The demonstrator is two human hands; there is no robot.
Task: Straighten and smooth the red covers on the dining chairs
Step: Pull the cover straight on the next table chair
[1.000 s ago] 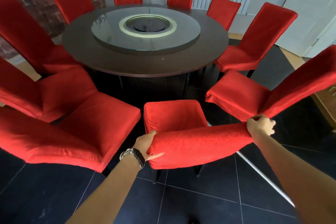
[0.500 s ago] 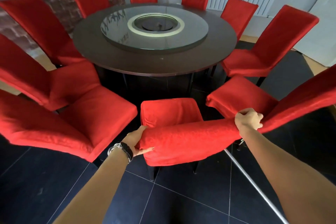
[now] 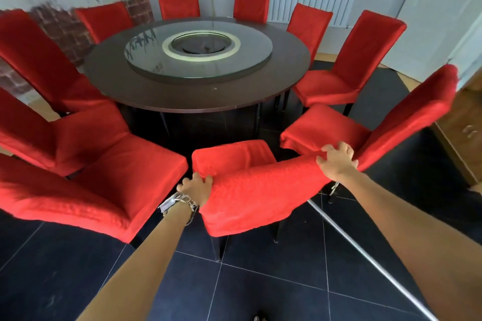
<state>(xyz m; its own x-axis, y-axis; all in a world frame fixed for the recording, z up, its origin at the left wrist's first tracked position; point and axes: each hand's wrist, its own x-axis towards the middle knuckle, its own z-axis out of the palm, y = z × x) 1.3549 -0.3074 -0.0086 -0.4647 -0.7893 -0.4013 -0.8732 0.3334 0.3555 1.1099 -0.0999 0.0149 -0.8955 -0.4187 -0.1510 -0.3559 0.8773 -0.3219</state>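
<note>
Tiles (image 3: 260, 289) dark, table (image 3: 182, 96) round; left hand (image 3: 196, 187), right hand (image 3: 336, 160) grip red cover (image 3: 260, 190) corners.

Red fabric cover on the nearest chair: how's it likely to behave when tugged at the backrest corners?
Probably floppy and stretchy: the red fabric cover bunches in folds on the seat yet lies taut across the backrest. Likely grippy, not slippery: its surface looks textured, and the left hand and right hand hold its top corners.

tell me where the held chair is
Head view, lower centre: the chair faces the round table, left hand and right hand gripping its backrest corners.
</note>
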